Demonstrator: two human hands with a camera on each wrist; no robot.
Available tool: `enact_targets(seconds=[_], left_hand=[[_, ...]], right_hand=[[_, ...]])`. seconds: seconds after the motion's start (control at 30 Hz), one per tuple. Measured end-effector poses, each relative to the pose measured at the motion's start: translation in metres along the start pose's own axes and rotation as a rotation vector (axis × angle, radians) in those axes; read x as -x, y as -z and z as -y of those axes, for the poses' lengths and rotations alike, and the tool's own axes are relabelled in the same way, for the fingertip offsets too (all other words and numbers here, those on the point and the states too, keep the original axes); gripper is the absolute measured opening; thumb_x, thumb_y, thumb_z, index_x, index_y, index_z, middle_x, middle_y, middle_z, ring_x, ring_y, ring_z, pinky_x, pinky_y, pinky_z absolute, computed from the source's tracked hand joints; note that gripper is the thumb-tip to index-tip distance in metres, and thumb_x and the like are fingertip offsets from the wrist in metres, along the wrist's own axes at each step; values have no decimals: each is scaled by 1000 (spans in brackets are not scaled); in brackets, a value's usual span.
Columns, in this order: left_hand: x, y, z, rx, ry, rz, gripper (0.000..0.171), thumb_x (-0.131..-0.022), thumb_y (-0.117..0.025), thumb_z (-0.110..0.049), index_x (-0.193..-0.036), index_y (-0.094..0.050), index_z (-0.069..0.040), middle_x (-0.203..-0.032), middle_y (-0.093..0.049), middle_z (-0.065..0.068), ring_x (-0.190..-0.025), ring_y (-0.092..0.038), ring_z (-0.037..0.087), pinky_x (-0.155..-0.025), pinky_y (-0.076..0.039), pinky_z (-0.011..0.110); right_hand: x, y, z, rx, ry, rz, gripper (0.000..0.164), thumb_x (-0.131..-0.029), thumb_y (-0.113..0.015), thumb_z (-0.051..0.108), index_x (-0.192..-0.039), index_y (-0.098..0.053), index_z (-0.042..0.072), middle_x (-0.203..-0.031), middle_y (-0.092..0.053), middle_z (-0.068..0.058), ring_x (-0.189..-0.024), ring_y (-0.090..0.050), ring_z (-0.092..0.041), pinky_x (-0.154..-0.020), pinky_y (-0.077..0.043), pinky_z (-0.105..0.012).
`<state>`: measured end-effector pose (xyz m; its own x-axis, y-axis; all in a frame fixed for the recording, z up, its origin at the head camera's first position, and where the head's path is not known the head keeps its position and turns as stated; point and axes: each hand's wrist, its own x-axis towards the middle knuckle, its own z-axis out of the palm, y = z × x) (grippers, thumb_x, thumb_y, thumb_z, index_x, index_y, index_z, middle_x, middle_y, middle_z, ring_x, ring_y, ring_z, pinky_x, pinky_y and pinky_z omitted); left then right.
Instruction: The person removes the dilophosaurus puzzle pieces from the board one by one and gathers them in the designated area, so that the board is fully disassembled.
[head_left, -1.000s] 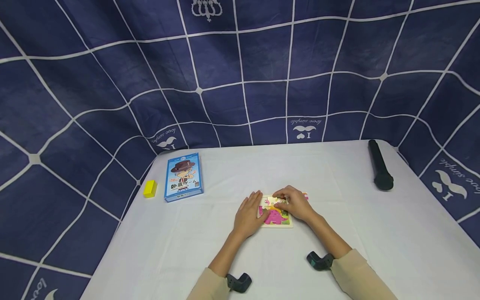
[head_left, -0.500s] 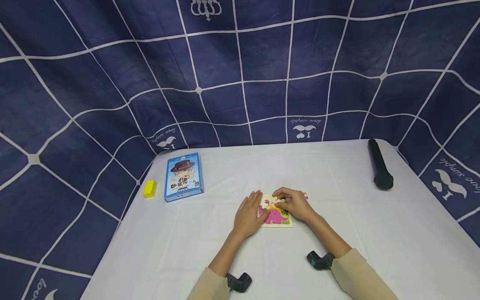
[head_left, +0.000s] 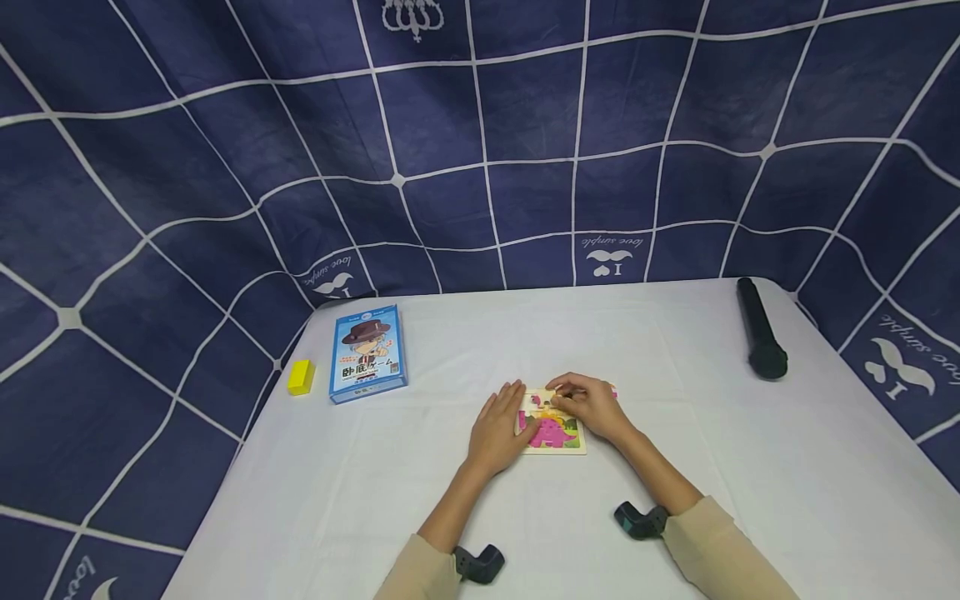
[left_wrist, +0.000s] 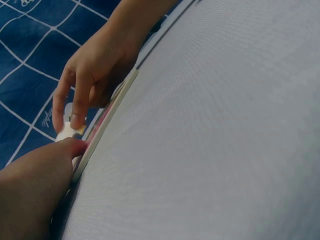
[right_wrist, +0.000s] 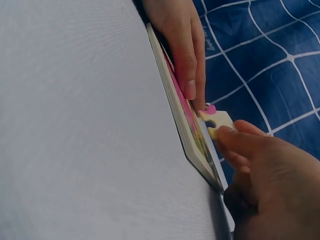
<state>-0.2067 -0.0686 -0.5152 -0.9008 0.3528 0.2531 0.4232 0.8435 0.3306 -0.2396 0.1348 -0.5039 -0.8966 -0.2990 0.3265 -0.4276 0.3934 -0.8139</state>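
Note:
A small jigsaw puzzle with a pink dinosaur picture lies in its pale frame on the white table. My left hand lies along its left side, fingers straight and thumb over the picture. At the upper right, my right hand pinches a puzzle piece between thumb and fingers. That piece is cream with a pink patch and stands tilted up at the far part of the board in the right wrist view. The right hand hides the puzzle's upper right corner. Another pink-and-white piece peeks out beyond the right hand.
A blue card-game box lies at the back left, beside a small yellow block. At the back right is a black microphone. Dark blue checked cloth hangs behind and beside the white-covered table.
The right thumb and fingertips have shifted slightly on the upper part of the puzzle, with the pinched piece. The left hand stays in place.

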Motion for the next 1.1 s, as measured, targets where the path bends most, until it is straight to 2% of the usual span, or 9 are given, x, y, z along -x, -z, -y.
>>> enact_targets(seconds=[0.17, 0.3, 0.47, 0.6, 0.7, 0.77, 0.93, 1.1], left_hand=[[0, 1, -1, 7, 3, 5, 67, -91, -47, -48, -141, -37, -4, -146, -34, 5, -136, -26, 20, -112, -16, 34], [0, 1, -2, 10, 0, 2, 67, -91, -47, -49, -141, -37, -4, -146, -34, 5, -136, -26, 21, -112, -17, 33], [1, 1, -2, 22, 2, 10, 68, -91, -47, -48, -141, -37, -4, -147, -33, 5, -136, -25, 20, -112, -15, 32], [1, 1, -2, 20, 2, 8, 68, -91, -46, -49, -141, -37, -3, -147, -33, 5, -136, -25, 20, -112, -16, 33], [1, 1, -1, 16, 2, 1, 68, -91, -46, -49, -141, -37, -4, -147, -33, 5, -136, -25, 20, -112, -16, 33], [1, 1, -1, 20, 2, -1, 68, -91, -47, -49, -141, -37, -4, -147, -33, 5, -136, -25, 20, -112, -16, 34], [1, 1, -1, 28, 9, 11, 68, -91, -46, -50, -141, -36, -4, -147, -33, 5, -136, -24, 20, -112, -15, 33], [1, 1, -2, 23, 15, 23, 69, -91, -45, -51, -142, -35, -6, -148, -31, 3, -137, -22, 18, -112, -14, 32]], right_hand=[[0, 9, 5, -22, -18, -39, 18, -80, -72, 17, -98, -69, 16, -87, -67, 1, -75, -65, -12, -62, -54, -23], [3, 26, 9, -37, -39, -78, 19, -81, -72, 18, -99, -69, 15, -89, -67, -1, -73, -63, -14, -59, -52, -21], [13, 59, 5, -9, -66, -147, 21, -81, -72, 18, -100, -69, 12, -88, -65, -7, -49, -49, -14, -41, -38, -20], [25, 85, -6, 83, -117, -200, 22, -81, -72, 18, -101, -69, 11, -89, -66, -8, -57, -51, -7, -45, -41, -19], [33, 100, -14, 147, -164, -213, 22, -81, -72, 18, -102, -69, 11, -90, -67, -9, -76, -59, -11, -56, -47, -17], [37, 108, -19, 170, -196, -210, 22, -81, -71, 18, -102, -69, 11, -90, -67, -9, -81, -60, -17, -59, -47, -17], [42, 115, -28, 204, -272, -153, 22, -82, -71, 19, -103, -69, 11, -88, -67, -8, -85, -56, -23, -63, -42, -25], [44, 112, -35, 220, -274, -137, 20, -81, -71, 13, -100, -69, 10, -84, -67, -6, -81, -53, -21, -65, -37, -28]])
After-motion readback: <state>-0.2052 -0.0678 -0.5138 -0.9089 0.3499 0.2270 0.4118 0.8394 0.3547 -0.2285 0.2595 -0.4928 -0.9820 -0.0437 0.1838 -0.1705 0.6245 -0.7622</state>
